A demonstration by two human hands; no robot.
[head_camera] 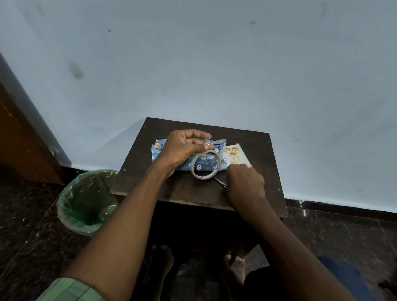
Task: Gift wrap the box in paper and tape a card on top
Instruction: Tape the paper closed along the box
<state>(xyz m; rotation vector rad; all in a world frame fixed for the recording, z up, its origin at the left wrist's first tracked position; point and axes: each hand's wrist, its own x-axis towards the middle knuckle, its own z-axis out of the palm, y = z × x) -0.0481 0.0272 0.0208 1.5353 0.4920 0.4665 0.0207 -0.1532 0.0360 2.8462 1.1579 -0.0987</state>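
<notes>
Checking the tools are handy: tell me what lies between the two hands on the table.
In the head view, the tape roll lies between the left hand and right hand, leaning on the wrapped box. Scissor blades show beside the right hand.

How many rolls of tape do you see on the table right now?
1. The tape roll leans against the near side of the wrapped box, just below the left hand. Another could be hidden under the hands.
</notes>
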